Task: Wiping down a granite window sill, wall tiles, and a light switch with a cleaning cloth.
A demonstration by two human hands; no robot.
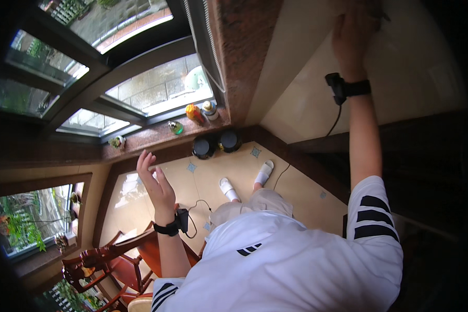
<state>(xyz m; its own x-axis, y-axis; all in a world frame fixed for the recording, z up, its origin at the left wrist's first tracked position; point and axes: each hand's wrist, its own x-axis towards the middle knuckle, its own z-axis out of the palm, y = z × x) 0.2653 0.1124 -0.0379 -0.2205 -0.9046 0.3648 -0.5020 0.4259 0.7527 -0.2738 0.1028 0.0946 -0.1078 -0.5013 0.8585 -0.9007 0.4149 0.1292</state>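
Observation:
My left hand (157, 190) is raised on the left side, in front of the window sill. Its fingers are apart, a little bent, and nothing is in them. High at the upper right, my right hand (352, 36) reaches up along a pale wall (411, 73). Shadow and the picture's dark rim hide its fingertips. A small dark shape shows beside those fingers, too dim to name. Each wrist wears a black strap with a small black device; the right device (336, 88) and the left device (181, 220) both trail a thin cable.
A stone window sill (151, 146) bears a green bottle (176, 127), an orange container (193, 113), a white-topped bottle (210, 109) and a small potted plant (117, 141). Two black round-topped objects (216, 144) stand below. Carved wooden chairs (127, 265) are at lower left; a cable (282, 175) crosses the tiled floor.

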